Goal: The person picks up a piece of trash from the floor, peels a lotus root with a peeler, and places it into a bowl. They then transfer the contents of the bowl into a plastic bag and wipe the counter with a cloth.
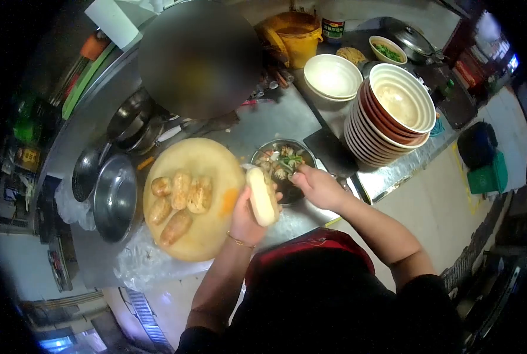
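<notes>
My left hand (244,217) is wrapped round a pale, elongated, peeled root vegetable (263,197), held tilted above the counter. My right hand (319,187) is closed, with its fingertips curled over the rim of a dark metal pan (281,192). What those fingertips grip, if anything, is hidden. Inside the pan lie mixed scraps with green stalks (290,160). To the left, several unpeeled, tan-brown root vegetables (180,192) rest on a round, thick cutting board (216,236). The held piece is apart from the board.
Right of the pan rises a tall stack of bowls (369,133), with wide white bowls (333,76) behind it. A yellow bucket (302,44) stands at the back. Left of the board are a metal basin (116,197), a white-handled knife (170,134) and crumpled plastic (148,259).
</notes>
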The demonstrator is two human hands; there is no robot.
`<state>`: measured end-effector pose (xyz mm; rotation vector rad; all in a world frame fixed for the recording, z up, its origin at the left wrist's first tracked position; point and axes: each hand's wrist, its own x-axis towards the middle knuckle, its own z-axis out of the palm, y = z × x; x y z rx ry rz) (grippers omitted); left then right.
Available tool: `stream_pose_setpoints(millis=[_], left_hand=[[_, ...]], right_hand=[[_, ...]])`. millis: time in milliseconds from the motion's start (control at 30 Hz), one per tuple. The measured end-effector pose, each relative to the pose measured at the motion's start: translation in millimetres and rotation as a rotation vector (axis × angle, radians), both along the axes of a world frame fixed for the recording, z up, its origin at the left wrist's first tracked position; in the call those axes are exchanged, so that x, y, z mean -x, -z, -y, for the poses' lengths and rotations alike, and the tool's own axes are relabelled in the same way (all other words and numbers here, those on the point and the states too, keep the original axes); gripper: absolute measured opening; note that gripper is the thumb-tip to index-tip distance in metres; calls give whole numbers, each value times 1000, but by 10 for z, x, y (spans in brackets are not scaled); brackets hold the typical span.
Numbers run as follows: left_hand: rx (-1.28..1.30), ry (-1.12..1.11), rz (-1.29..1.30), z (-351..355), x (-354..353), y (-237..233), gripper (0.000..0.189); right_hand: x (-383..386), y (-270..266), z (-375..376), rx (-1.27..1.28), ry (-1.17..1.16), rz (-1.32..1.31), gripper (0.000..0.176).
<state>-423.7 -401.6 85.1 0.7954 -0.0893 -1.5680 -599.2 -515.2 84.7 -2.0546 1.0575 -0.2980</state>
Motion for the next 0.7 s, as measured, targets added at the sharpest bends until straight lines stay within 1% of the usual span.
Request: stream_pose_setpoints(millis=[33, 67, 100, 133, 200, 233, 267, 300, 333, 367, 433, 467, 500, 533, 600, 633, 667, 700], left_hand=[[26, 5, -49, 1, 8, -8, 40], [14, 45, -52, -19, -14, 78, 40], [2, 86, -55, -55, -58, 237, 41], [-10, 129, -58, -77, -68, 286, 42], [18, 130, -54, -130, -52, 308, 46], [36, 133, -50, -138, -49, 281, 48], [67, 110, 29, -137, -52, 224, 50], [94, 94, 107, -139, -52, 143, 51], [124, 61, 178, -136, -38, 82, 53], [81, 8, 217, -114, -21, 43, 59], [79, 10, 317, -86, -42, 166, 62], [86, 20, 368, -54, -45, 218, 63], [166, 4, 396, -56, -33, 236, 62], [175, 5, 458, -89, -28, 245, 62], [204, -18, 588, -118, -55, 237, 62], [189, -43, 580, -86, -72, 186, 59], [169, -78, 564, -58, -50, 133, 57], [136, -118, 545, -78, -30, 116, 55]], right_hand=[[-32, -79, -61, 6, -5, 34, 36], [-70, -169, -133, 10, -14, 68, 35], [-105, -241, -216, 92, -20, 72, 34], [-151, -362, -277, 143, -49, -49, 32], [-155, -204, -258, 169, -20, -87, 31], [-101, -64, -218, 117, 4, -128, 31], [-10, 91, -136, 72, 20, -166, 32], [60, 102, -137, -8, 34, -173, 32], [68, 124, -158, 11, 34, -114, 31], [77, 155, -233, 19, 29, -57, 31], [-10, -109, -362, 56, 4, 46, 30], [-70, -159, -392, 156, -3, 62, 31], [-104, -174, -357, 117, -15, -19, 31], [-125, -189, -319, 77, -28, -98, 32], [-3, 156, -179, -7, -8, -127, 33], [60, 189, -175, -47, 0, -146, 35], [85, 232, -152, -28, 16, -81, 35], [89, 148, -192, -20, 24, -18, 35]])
